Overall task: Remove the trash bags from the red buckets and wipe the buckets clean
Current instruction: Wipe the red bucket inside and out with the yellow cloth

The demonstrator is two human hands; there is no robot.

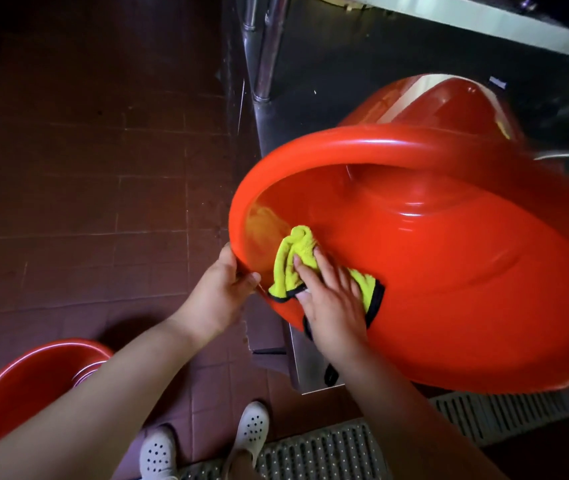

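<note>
Underfoot I have dark reddish-brown floor tiles [79,174], dim and worn, with a slotted metal drain grate [328,452] running along the bottom right. A stainless steel unit [310,64] with tubular legs and a low steel shelf fills the upper right.

One red bucket [449,271] lies tipped on its side against that shelf, its mouth turned toward me, with no bag in it that I can see. My left hand [222,289] curls around its rim at the near left edge, thumb on the inside. My right hand [331,303] lies flat with straight fingers inside the bucket, pressing a yellow cloth [297,258] with black edging against the inner wall near the rim.

A second red bucket [23,386] stands on the tiles at the lower left, partly hidden behind my left forearm, with a metal handle showing at its rim. My two white perforated clogs [207,441] show at the bottom, just beside the grate.

Count: two buckets, one cloth, two hands, two shoes.
</note>
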